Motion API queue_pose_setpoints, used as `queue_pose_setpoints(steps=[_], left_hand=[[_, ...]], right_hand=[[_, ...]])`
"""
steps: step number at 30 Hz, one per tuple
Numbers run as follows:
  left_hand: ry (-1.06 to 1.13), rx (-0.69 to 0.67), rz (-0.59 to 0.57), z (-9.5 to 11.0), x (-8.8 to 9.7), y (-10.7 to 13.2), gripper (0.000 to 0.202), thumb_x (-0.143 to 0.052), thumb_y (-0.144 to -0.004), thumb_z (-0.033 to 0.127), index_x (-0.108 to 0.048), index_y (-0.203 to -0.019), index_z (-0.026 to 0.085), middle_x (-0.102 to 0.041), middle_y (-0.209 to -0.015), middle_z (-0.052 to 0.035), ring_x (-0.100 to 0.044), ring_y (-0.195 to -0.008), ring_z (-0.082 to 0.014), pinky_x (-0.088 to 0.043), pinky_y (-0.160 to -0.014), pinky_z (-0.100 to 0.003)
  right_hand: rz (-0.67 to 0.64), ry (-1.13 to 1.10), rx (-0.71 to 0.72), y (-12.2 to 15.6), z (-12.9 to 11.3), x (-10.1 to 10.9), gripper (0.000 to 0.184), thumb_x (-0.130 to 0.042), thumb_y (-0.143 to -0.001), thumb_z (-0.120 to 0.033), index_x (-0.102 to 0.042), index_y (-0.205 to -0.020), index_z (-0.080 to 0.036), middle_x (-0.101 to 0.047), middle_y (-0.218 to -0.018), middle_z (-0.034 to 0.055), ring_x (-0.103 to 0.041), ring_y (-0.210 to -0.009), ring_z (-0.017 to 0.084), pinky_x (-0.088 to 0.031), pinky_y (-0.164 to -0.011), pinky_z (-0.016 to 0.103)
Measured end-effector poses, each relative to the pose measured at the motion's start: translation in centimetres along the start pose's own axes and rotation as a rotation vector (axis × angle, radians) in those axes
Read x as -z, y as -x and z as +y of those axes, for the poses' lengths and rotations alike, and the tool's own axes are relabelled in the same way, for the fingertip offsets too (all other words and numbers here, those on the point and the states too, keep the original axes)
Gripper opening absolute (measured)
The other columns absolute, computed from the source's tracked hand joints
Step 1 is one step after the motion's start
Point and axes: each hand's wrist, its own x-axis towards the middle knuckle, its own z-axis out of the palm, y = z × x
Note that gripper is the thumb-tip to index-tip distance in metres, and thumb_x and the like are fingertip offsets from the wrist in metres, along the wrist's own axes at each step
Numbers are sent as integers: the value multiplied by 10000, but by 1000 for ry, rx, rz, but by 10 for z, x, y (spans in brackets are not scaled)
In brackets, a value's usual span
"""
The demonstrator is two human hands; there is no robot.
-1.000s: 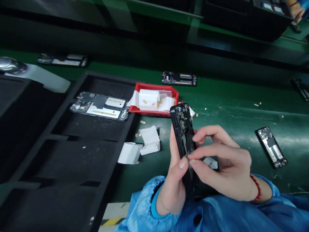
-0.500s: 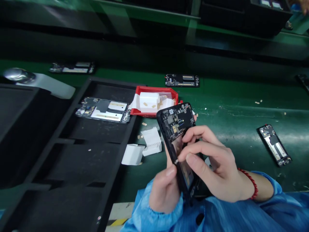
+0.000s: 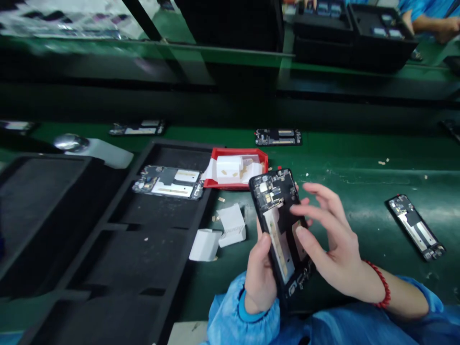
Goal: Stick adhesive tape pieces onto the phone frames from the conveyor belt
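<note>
My left hand (image 3: 261, 273) is closed around the edges of an opened phone (image 3: 283, 235), tilted up towards me. Circuit parts show at its top, two pale silvery strips lower down. Over its right side hovers my right hand (image 3: 338, 244), a red bracelet at the wrist, fingers apart and nothing visible in them. Its index finger and thumb reach over the phone's face; whether they touch it, I cannot tell. Just beyond the phone stands a red bin (image 3: 240, 186) holding white paper rolls and small tan pieces. Two curled white papers (image 3: 232, 225) lie left of my hands.
A black compartment tray (image 3: 122, 258) fills the left, with another opened phone (image 3: 168, 182) on it. More opened phones lie on the green bench, one at the right (image 3: 415, 226), one behind the bin (image 3: 278, 137). Black boxes (image 3: 381, 48) and another person's arm (image 3: 431, 24) are at the back.
My right-hand fingers have drawn back from the phone's left edge towards its right side and spread. More of the phone's strips now show. The view has shifted, bringing more of the background in.
</note>
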Motion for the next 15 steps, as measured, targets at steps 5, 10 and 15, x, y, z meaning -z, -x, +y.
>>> queue_pose_setpoints(steps=[5, 10, 15], left_hand=[[33, -114, 94, -8, -10, -16, 552, -571, -929, 614, -673, -1321, 239, -692, -1364, -69, -522, -1410, -343, -422, -1186, -449], [-196, -404, 125, -3, -13, -33, 596, -478, -1002, 588, -444, -1519, 291, -566, -1499, -91, -466, -1447, -260, -345, -1183, -374], [-89, -416, 131, -10, -7, -37, 479, -550, -992, 488, -566, -1381, 209, -716, -1190, -113, -672, -1101, -243, -471, -979, -350]], right_hand=[[-347, -468, -402, 4, 31, 7, 744, -597, -997, -349, -183, -1613, -296, -733, -1265, 122, -768, -1053, 197, -647, -918, 399], [79, -38, -428, -73, 98, 63, 616, -760, -865, -462, -570, -1361, -148, -774, -1130, 146, -773, -969, 242, -645, -864, 385], [305, 280, -353, -159, 157, 154, 339, -636, -992, -373, -625, -1254, -158, -680, -1221, 94, -699, -1023, 210, -612, -869, 407]])
